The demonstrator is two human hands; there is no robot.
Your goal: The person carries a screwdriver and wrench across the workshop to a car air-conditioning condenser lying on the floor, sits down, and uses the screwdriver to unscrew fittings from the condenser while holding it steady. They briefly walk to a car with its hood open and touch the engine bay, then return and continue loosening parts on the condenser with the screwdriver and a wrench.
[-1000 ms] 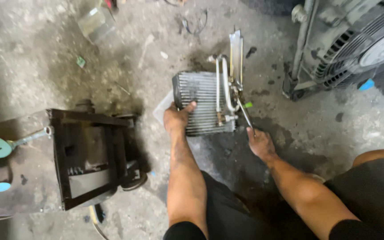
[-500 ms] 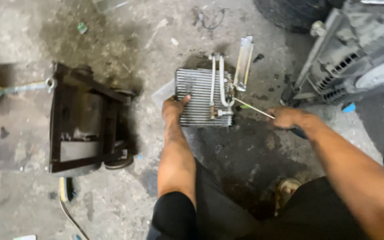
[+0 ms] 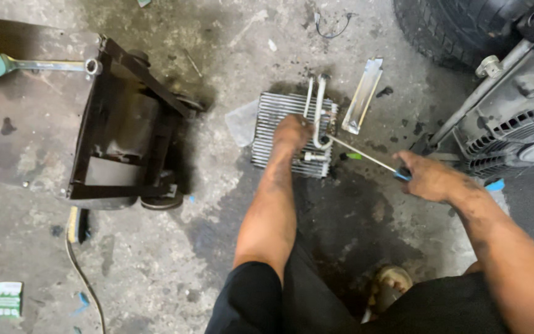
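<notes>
A small finned metal evaporator core (image 3: 273, 117) with bent aluminium pipes (image 3: 319, 114) lies on the stained concrete floor. My left hand (image 3: 293, 132) presses down on its top, fingers spread over the fins. My right hand (image 3: 428, 176) grips the blue handle of a long thin screwdriver (image 3: 366, 158). The screwdriver's tip reaches the pipe fitting at the core's right side. A flat metal bracket (image 3: 363, 96) lies just right of the core.
A black metal frame on small wheels (image 3: 125, 130) stands at the left, with a wrench (image 3: 44, 64) lying above it. A tyre (image 3: 458, 31) and a fan shroud assembly (image 3: 514, 117) sit at the upper right. A cable (image 3: 78, 272) runs along the lower left.
The view has shifted, so the core sits more centrally. My right hand has drawn back to the right with the screwdriver still pointing at the fitting. My left hand stays on the core.
</notes>
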